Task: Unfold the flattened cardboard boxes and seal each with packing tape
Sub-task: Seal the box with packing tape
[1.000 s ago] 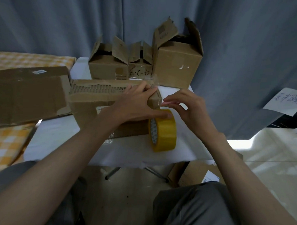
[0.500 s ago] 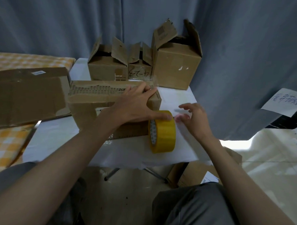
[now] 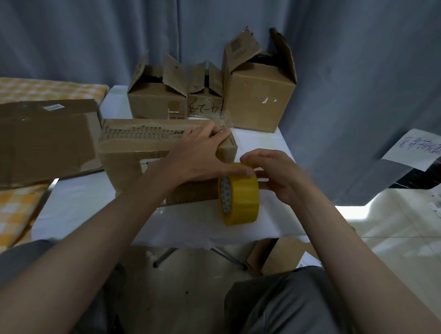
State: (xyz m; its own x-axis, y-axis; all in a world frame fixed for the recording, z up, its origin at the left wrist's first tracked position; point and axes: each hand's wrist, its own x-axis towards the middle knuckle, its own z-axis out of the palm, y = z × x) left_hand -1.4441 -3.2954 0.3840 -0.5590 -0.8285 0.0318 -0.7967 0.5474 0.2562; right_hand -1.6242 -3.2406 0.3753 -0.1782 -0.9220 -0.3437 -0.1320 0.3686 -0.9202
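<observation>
Standing on edge near the white table's (image 3: 91, 206) front edge, the yellow tape roll (image 3: 239, 194) shows a printed core; the right hand (image 3: 279, 177) curls its fingers round its top. Just left of the roll, the left hand (image 3: 202, 156) presses flat on a worn, torn-faced cardboard box (image 3: 136, 153), thumb touching the roll. Behind stand three open-flapped boxes (image 3: 255, 100); the middle carries illegible handwriting.

**What cannot be made out**

The left hand (image 3: 199, 158) covers part of the box (image 3: 129, 147) top and its label. The right hand (image 3: 277, 177) hides the tape roll's (image 3: 241, 195) far side. Right of it, the handwriting on the paper (image 3: 417, 150) is illegible.
</observation>
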